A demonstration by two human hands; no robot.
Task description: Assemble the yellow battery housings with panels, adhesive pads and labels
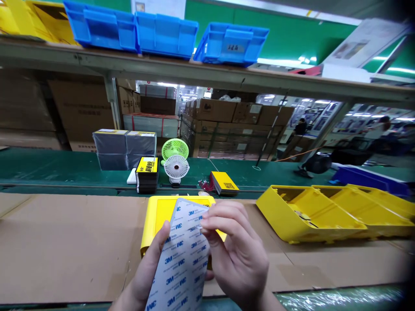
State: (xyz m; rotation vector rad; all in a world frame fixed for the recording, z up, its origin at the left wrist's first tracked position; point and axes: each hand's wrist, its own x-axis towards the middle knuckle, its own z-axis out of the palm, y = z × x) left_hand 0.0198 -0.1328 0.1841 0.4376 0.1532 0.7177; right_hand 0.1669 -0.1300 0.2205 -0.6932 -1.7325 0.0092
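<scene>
A white sheet (pixel 181 263) printed with blue 3M marks is held upright and slightly tilted in front of me. My left hand (pixel 145 268) grips its left edge, thumb on the printed face. My right hand (pixel 236 255) pinches at the sheet's upper right edge with thumb and index finger; the exact bit between the fingertips is too small to make out. Behind the sheet a yellow box (pixel 157 216) rests on the cardboard-covered table (pixel 65 246), partly hidden by the sheet and both hands.
Yellow bins (pixel 311 229) stand at the right. Beyond are a white fan (pixel 176 167), a green fan (pixel 173 148), yellow-black boxes (pixel 147 172), a yellow booklet stack (pixel 225 183) and wrapped grey boxes (pixel 112 149). Blue bins (pixel 231 43) line the overhead shelf. People are far off.
</scene>
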